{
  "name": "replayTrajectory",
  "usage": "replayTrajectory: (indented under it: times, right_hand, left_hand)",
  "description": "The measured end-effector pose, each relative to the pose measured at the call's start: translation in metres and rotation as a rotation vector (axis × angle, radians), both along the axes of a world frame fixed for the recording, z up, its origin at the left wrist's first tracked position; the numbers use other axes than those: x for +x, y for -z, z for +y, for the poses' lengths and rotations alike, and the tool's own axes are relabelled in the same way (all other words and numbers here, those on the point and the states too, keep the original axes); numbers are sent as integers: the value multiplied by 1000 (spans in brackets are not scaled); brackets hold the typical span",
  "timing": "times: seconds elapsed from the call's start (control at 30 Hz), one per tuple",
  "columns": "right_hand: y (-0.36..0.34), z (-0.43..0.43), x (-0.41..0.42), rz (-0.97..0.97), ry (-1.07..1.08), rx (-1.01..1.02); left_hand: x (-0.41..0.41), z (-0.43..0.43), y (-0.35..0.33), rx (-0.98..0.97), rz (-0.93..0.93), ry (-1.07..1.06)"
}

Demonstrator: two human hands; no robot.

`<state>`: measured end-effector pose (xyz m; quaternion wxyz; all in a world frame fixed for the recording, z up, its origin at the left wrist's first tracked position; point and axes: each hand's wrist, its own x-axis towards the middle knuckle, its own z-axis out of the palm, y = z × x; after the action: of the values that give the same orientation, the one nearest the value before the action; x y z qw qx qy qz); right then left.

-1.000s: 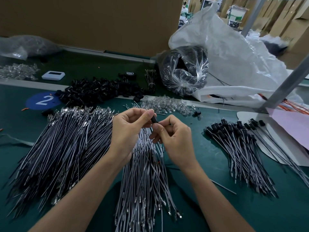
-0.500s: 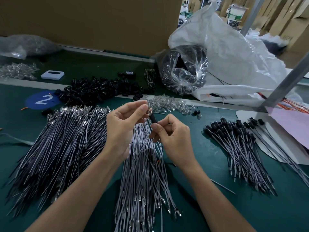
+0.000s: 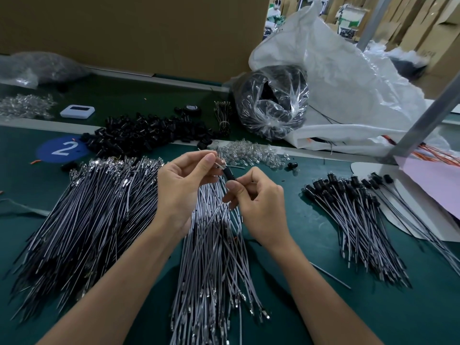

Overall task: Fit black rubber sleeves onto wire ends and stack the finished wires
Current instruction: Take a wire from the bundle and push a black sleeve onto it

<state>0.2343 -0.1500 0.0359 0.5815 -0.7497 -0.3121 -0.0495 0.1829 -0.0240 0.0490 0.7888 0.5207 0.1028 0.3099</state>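
Green bench (image 3: pixel 311 245), sleeving wires.
Pinched: wire end (image 3: pixel 220 166) in left hand (image 3: pixel 181 188), sleeve (image 3: pixel 229 175) in right hand (image 3: pixel 258 202); best pushed on straight.

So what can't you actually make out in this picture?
All head view:
- How far the black rubber sleeve sits on the wire: fingers of the left hand and right hand cover the joint.
- Contents of the clear plastic bag: glare and crinkles hide them.
- Screen of the white device: too small to read.
- Some finished wires: cut off by the right edge.

Green bench (image 3: pixel 398 314) bears wire piles (image 3: pixel 74 220), black sleeves (image 3: pixel 149 133) (loose heap)
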Motion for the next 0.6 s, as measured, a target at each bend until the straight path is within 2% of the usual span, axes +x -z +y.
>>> replayTrajectory:
  times: [0.4,0.6]
  right_hand:
    - [1,0,2,56,-4,31]
    - [0,-1,4,64,-69,30]
  left_hand:
    - [1,-2,2,37,21,-5]
    - [0,-1,0,-25,0,33]
